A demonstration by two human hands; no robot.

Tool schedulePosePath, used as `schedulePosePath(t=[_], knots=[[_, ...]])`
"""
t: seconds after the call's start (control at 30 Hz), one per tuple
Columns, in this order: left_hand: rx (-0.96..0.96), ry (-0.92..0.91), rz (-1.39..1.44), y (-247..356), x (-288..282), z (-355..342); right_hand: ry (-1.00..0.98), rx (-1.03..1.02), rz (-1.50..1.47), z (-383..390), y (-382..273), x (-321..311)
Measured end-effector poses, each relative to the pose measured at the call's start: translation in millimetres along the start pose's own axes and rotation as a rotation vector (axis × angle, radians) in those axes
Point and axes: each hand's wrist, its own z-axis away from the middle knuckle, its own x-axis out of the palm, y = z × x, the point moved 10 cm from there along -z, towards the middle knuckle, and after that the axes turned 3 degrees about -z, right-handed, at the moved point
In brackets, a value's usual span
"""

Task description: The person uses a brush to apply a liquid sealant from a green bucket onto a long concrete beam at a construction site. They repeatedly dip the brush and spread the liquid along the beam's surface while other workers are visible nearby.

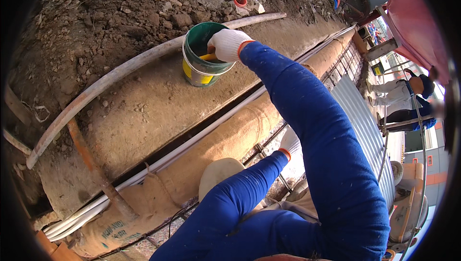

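My right hand (pixel 229 44), in a white glove with an orange cuff, reaches over the rim of a green bucket (pixel 200 76). Its fingers are closed on a yellow handle (pixel 208 57); the rest of that tool is hidden inside the bucket. Yellow patches mark the bucket's outside, and a white bail hangs against it. Lower down, my left hand (pixel 291 144), gloved the same way, is partly covered by my right arm, so its fingers do not show. A rounded pale beige object (pixel 218 174) sits beside my left forearm.
The bucket stands on a concrete ledge (pixel 144 121) beside a long curved pipe (pixel 108 76) and loose soil (pixel 96 20). Burlap (pixel 187 172) and white pipes (pixel 206 126) run along the ledge. Corrugated sheet (pixel 362 117), rebar and other people (pixel 408 90) are at the right.
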Motion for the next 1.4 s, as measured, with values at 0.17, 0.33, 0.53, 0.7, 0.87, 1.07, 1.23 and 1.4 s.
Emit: schedulePosePath(t=[0.17, 0.33, 0.53, 0.7, 0.87, 1.07, 1.23, 1.4], knots=[[0.023, 0.223, -0.286, 0, -33, 5, 0.174, -0.029, -0.368, 16, 3, -30], [-0.003, -0.293, -0.475, 2, -17, 8, 0.252, 0.061, -0.814, 55, 36, -33], [0.199, -0.051, -0.387, 37, -40, 28, 0.346, 0.045, -1.224, 71, 58, -4], [0.098, -0.242, -0.340, 1, -29, 32, 0.304, 0.075, -1.469, 76, 49, 8], [0.076, -0.188, -0.304, 28, -66, 26, 0.302, 0.076, -1.807, 81, 67, 52], [0.120, -0.316, -0.330, 8, -39, 32, 0.434, -0.224, -2.281, 115, 77, 77], [0.173, -0.539, -0.425, 4, -15, 58, 0.685, -0.202, -2.396, 172, 122, 121], [0.131, -0.682, -0.393, -7, 7, 58, 0.930, 0.142, -2.257, 222, 194, 191]])
